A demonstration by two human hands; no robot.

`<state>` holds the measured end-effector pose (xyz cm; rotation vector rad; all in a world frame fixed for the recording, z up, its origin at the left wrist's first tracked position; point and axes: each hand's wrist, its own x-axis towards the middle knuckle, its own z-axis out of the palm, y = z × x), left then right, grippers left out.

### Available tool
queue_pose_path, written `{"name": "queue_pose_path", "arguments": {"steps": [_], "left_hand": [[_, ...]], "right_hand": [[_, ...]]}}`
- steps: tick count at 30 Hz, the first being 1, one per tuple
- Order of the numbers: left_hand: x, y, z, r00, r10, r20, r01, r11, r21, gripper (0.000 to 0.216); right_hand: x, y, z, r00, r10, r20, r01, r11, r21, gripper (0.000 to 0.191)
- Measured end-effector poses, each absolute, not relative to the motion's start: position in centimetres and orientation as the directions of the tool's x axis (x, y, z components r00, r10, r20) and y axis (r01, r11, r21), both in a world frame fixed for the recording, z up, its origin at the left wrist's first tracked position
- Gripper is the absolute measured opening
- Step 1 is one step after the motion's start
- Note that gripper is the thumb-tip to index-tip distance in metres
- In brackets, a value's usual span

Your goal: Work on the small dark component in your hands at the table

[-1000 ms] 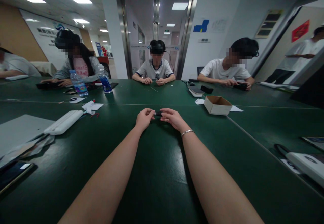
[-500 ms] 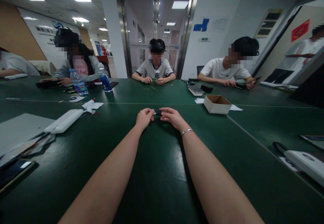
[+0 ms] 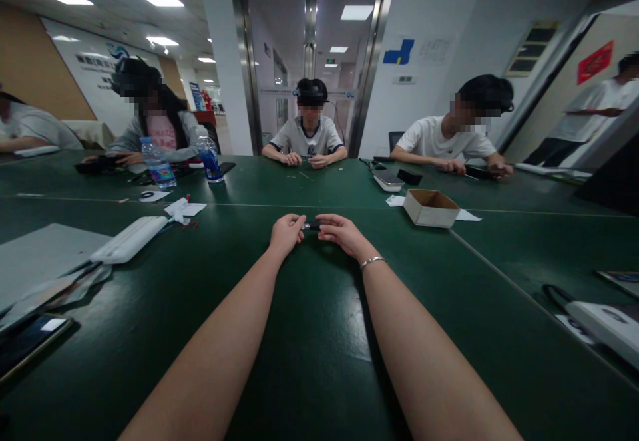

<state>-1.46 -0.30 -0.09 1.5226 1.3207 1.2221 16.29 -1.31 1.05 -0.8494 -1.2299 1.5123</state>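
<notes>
Between my two hands is a small dark object (image 3: 313, 226) with a shiny silver part at its left end; it is too small to tell its kind. My left hand (image 3: 288, 233) pinches the silver end between thumb and fingers. My right hand (image 3: 341, 233) grips the black end, its fingertips closed round it. Both hands are just above or resting on the green table (image 3: 309, 334); which of the two I cannot tell. The fingers hide part of the object. A silver bracelet (image 3: 373, 262) circles my right wrist.
An open cardboard box (image 3: 431, 213) stands ahead to the right. Two water bottles (image 3: 210, 159) are at the far left. A white power strip (image 3: 130, 239), a phone (image 3: 30, 342) and papers lie left. A white device (image 3: 606, 324) lies right. Several people sit around the table.
The whole view has shifted slightly. Both hands keep their hold on the small dark object, with barely any movement between them.
</notes>
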Motion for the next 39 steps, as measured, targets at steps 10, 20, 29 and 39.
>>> {"name": "queue_pose_path", "arguments": {"steps": [10, 20, 29, 39], "left_hand": [[-1.1, -1.0, 0.6, -0.01, 0.986, 0.165, 0.127, -0.162, 0.979, 0.03], [-0.9, -0.8, 0.6, 0.049, 0.99, 0.131, 0.099, -0.136, 0.986, 0.024], [-1.2, -0.5, 0.1, 0.063, 0.985, 0.16, 0.164, -0.168, 0.972, 0.029], [-1.4, -0.3, -0.2, 0.079, 0.982, 0.172, 0.183, -0.184, 0.966, 0.029]], "right_hand": [[16.3, -1.2, 1.0, -0.245, 0.969, 0.024, -0.262, -0.043, -0.964, 0.026], [16.3, -1.1, 0.8, -0.188, 0.982, 0.023, -0.307, -0.036, -0.951, 0.019], [16.4, -1.0, 0.6, -0.199, 0.979, 0.036, -0.319, -0.03, -0.947, 0.02], [16.4, -1.0, 0.7, -0.209, 0.977, 0.039, -0.325, -0.032, -0.945, 0.022]]}}
